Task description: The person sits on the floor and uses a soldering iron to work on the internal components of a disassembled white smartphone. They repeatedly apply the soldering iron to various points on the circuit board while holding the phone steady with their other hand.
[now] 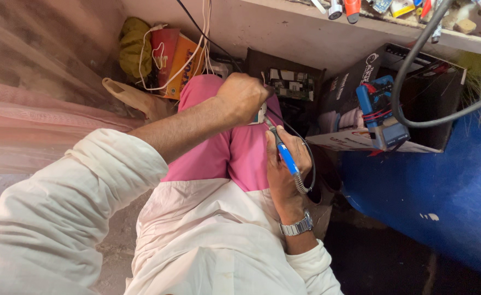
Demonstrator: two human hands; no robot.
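Right hand (285, 164): fingers clenched around a blue-handled soldering iron (285, 155), gripped like a pen, tip pointing up toward the left hand, spring-guarded cord end trailing back over the wrist. A black cord (310, 158) loops from that end beside the hand. A metal wristwatch (297, 225) sits on the right wrist.

Left hand (243, 97): fingers clenched on a small white object (260, 113), mostly hidden under the fist; its kind cannot be told. The iron's tip meets or nearly meets this object just below the fist; contact cannot be confirmed.

Both hands work above the person's lap, over pink trousers (235, 153) and a white garment (213, 240).

Surroundings: a green circuit board (290, 83) stands just beyond the left hand. To the right, an open cardboard box (437, 104) holds a blue clamp meter (381, 112); a thick grey cable (415, 60) curves across it. A blue barrel (437, 191) lies below the box. An orange packet (180, 63) and white wires (194, 54) sit at upper left. A shelf (360, 24) runs along the top edge.
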